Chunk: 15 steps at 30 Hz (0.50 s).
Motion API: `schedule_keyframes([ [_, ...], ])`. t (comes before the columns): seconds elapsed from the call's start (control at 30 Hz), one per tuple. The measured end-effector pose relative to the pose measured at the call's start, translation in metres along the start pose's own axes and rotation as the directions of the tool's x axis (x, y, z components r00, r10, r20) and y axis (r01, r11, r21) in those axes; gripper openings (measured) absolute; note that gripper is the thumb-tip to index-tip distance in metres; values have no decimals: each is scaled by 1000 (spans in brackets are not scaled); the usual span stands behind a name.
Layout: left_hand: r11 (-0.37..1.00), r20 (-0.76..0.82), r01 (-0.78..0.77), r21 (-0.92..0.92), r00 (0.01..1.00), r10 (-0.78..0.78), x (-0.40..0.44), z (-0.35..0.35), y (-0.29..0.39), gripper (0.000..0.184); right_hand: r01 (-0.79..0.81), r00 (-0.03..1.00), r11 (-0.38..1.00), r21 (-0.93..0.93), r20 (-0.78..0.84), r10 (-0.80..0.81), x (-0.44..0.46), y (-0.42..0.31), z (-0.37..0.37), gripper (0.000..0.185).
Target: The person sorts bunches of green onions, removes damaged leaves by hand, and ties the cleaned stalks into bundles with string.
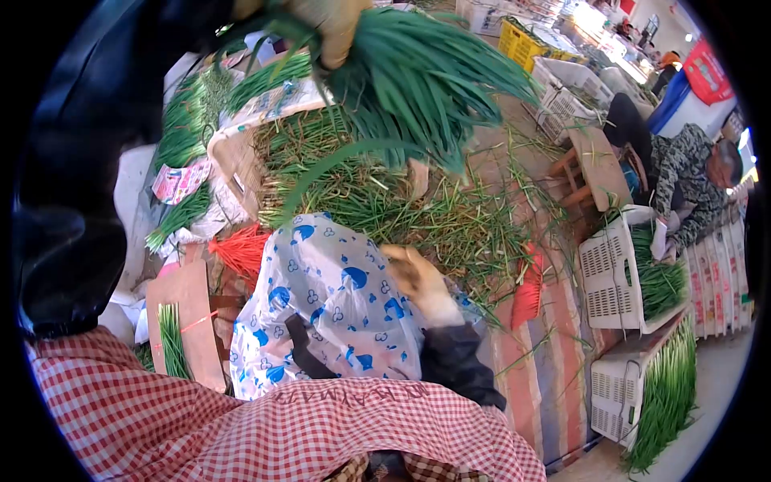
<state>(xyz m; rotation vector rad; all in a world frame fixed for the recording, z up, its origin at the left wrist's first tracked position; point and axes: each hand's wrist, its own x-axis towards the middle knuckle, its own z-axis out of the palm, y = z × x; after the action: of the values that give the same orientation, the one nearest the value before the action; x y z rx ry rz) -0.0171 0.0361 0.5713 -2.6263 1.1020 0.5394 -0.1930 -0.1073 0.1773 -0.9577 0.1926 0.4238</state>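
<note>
My left hand [341, 32], in a pale glove, is raised at the top of the view and closed around a large bunch of garlic chives [438, 76]. The long green leaves fan out to the right, and one loose leaf hangs down below. My right hand [418, 277], also gloved and slightly blurred, is beside the white plastic sheet with blue prints [333, 281] over my lap. Its fingers look loosely bent and apart, with nothing visible in them. Below and behind the raised bunch lies a heap of loose chives and trimmings [361, 189].
A white crate [233, 173] stands at left, near tied chives [181, 128]. Red strips [241, 253] lie beside my lap; a low board [189, 313] holds a small bunch. At right, a person in camouflage [691, 177] reaches into a white crate [614, 277] of chives.
</note>
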Motion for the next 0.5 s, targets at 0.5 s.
schedule_keyframes([
  [0.5, 959, -146, 243, -143, 954, -263, -160, 422, 27, 79, 207, 929, 650, 731, 61, -365, 81, 30, -74, 91],
])
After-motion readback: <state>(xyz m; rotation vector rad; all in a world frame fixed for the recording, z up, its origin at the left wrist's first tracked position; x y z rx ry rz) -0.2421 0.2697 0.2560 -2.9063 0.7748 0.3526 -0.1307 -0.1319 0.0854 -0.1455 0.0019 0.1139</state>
